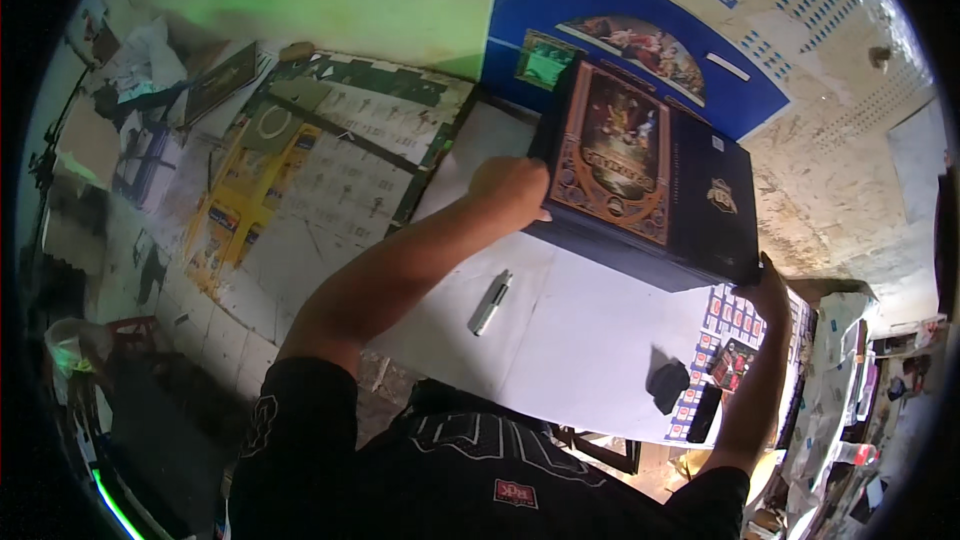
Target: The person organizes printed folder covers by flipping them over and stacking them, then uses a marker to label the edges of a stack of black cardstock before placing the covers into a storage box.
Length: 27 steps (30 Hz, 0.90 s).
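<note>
A large dark box [705,170] with an ornate orange-bordered picture panel is tilted over the far side of the white tabletop [600,340]. My left hand [511,192] grips its left edge, the fingers curled and partly hidden behind it. At the near right corner, my right hand [767,292] is closed on the box, with its thumb along the side. Below my left forearm lies a slim silver and dark pen-like thing [492,302]. Near my right forearm sit a black lump [668,383], a small red and black pack [733,364] and a flat black object [704,414].
A blue poster [520,0] with pictures covers the wall behind the box. To the left, a worn board [340,155] carries printed sheets and a yellow panel [237,200]. Cluttered shelves [835,390] stand at the right, and a dark seat-like shape [160,410] at lower left.
</note>
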Each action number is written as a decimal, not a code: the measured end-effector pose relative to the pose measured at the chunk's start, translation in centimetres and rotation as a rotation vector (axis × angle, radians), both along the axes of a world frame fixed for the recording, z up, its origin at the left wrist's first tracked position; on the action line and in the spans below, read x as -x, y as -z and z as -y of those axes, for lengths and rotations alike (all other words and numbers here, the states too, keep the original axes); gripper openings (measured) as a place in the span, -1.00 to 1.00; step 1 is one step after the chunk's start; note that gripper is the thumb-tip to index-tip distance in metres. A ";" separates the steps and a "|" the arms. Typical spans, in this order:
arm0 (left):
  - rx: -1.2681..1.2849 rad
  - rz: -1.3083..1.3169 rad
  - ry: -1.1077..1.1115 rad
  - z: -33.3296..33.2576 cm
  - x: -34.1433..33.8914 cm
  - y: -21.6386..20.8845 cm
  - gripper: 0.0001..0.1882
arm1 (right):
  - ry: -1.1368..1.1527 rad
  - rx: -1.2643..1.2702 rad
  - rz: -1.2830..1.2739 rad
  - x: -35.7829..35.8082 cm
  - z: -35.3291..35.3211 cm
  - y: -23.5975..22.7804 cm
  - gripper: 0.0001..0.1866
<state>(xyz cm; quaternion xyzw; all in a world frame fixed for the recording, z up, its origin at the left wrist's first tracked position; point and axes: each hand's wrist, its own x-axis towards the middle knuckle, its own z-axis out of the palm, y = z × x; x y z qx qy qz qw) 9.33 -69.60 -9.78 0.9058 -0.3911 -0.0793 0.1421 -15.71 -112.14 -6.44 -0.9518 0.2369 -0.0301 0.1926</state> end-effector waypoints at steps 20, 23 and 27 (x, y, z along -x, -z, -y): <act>0.394 -0.269 -0.092 -3.6 -2.5 3.7 -0.09 | -0.006 -0.148 0.175 -1.6 3.0 4.0 -0.13; 0.516 -0.328 -0.321 -7.1 -1.9 5.6 -0.09 | -0.289 0.147 0.470 -5.5 -5.3 3.9 0.08; 0.626 -0.331 -0.354 -12.2 -1.2 9.3 -0.31 | -0.328 0.596 0.252 -10.2 -18.7 4.3 -0.23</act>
